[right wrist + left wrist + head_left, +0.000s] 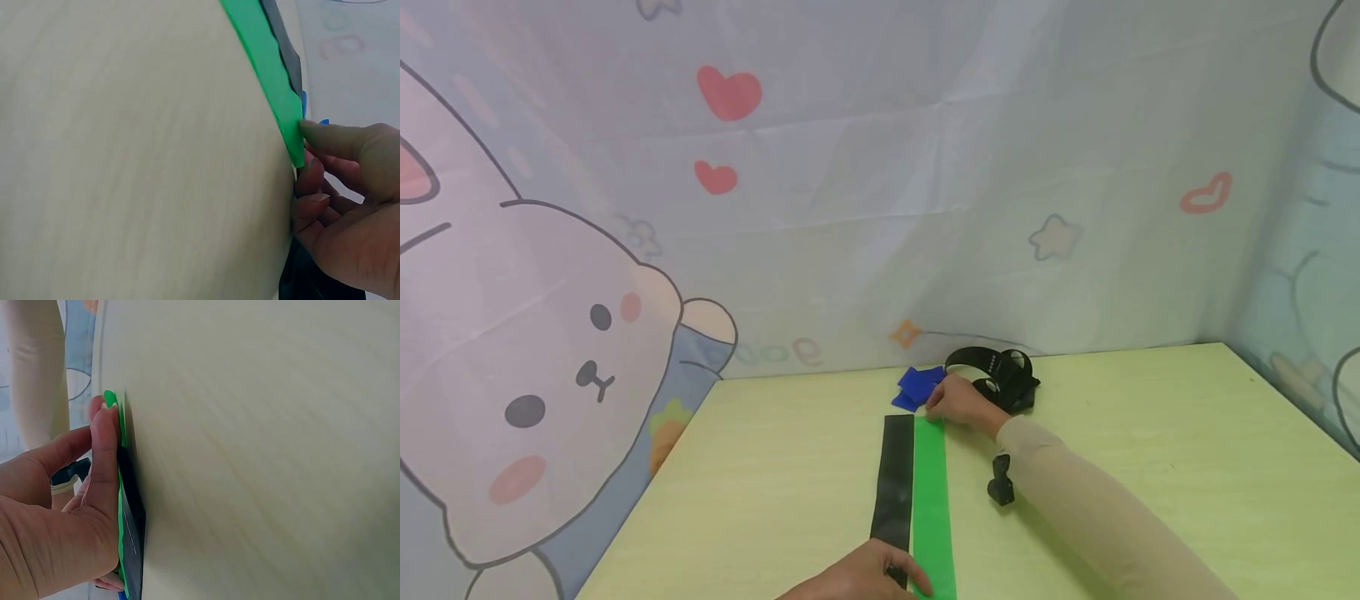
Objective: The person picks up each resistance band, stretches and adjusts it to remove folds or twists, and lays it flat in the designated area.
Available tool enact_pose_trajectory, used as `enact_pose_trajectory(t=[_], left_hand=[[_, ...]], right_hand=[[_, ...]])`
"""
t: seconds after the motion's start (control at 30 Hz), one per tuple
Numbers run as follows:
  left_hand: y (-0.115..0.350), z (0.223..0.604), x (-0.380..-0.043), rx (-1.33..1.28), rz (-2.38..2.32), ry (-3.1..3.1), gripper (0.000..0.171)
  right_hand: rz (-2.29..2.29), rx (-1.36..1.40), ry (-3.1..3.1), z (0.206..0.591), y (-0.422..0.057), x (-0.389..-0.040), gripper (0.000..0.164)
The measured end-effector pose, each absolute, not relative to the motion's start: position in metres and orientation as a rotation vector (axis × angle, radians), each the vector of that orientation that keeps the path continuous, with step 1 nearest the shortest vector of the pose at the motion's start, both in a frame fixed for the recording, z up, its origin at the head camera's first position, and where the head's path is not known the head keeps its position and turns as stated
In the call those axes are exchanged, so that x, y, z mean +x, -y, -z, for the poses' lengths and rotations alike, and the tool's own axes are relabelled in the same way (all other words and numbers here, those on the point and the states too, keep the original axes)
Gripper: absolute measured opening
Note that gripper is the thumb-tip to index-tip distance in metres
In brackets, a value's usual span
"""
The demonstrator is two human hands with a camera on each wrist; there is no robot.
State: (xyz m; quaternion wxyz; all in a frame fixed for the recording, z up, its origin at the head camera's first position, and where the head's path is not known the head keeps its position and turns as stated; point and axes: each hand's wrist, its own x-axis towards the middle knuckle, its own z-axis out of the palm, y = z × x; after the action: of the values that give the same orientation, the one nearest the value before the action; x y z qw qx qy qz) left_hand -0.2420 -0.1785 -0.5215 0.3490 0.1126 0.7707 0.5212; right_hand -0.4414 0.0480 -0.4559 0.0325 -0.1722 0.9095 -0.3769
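A long green strip (932,500) lies lengthwise on the table, side by side with a black strip (893,479) on its left. At the far end of the green strip, my right hand (958,402) pinches its edge; the right wrist view shows the thumb (331,139) on top and the other fingers curled below. My left hand (861,573) crosses over the black strip and holds the near end of the green strip between thumb and finger. A small green tip (110,398) pokes past those fingertips in the left wrist view.
Several blue pieces (917,386) lie beyond the strips' far ends. Right of them sits a heap of black straps (1011,383), partly behind my right hand. A printed cloth backdrop (850,208) rises behind the pale table (760,483).
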Motion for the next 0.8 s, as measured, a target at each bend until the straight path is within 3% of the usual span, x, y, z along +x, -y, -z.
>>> enact_pose_trajectory(t=[0.43, 0.8], left_hand=[[0.182, 0.539, -0.251, 0.304, -1.329, -1.940, 0.014], [0.172, 0.511, -0.237, 0.242, -1.302, -1.997, 0.014]], right_hand=[[1.156, -0.551, -2.773, 0.453, -0.052, -0.438, 0.008], [1.217, -0.494, -2.786, 0.453, -0.050, -0.440, 0.009]])
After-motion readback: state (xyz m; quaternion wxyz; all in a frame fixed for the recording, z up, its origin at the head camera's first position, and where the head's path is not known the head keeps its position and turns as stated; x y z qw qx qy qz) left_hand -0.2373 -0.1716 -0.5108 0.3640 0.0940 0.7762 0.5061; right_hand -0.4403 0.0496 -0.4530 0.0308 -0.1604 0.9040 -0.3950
